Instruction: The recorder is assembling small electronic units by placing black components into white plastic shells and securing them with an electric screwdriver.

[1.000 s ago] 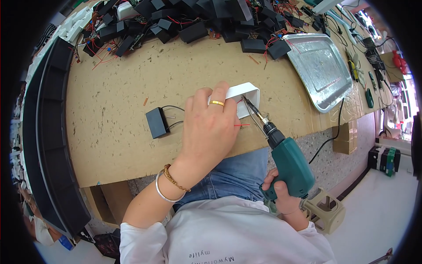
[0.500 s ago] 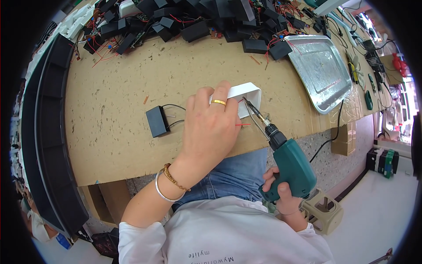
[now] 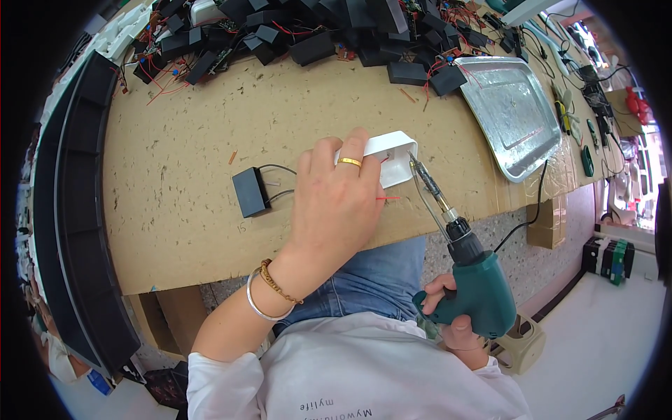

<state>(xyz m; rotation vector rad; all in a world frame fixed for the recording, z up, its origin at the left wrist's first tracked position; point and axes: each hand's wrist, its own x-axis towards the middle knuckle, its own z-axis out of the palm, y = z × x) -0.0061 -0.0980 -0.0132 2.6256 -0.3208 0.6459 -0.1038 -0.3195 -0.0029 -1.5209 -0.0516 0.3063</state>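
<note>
My left hand (image 3: 334, 192) is closed over a white plastic housing (image 3: 397, 168), holding it on the cardboard-covered table with its open side toward the right. Short red wires (image 3: 389, 198) stick out by the fingers. Black wires run from under this hand to a small black box (image 3: 250, 192) lying on its left. My right hand (image 3: 462, 334) grips a teal pistol-shaped soldering gun (image 3: 484, 290). Its metal tip (image 3: 414, 159), with a thin feed tube alongside, points up and left at the right edge of the housing. Whether it touches cannot be told. The palm side of my left hand is hidden.
Black boxes with red wires and circuit boards (image 3: 311, 49) are heaped along the far side. A metal tray (image 3: 514, 115) lies at the right, with pliers (image 3: 562, 115) beyond it. A black rack (image 3: 80, 210) stands along the left edge. A black cord (image 3: 519, 227) hangs off the right.
My right hand has drawn the soldering gun back to the right and slightly down, so its tip has left the housing's inside. My left hand and the housing have barely moved.
</note>
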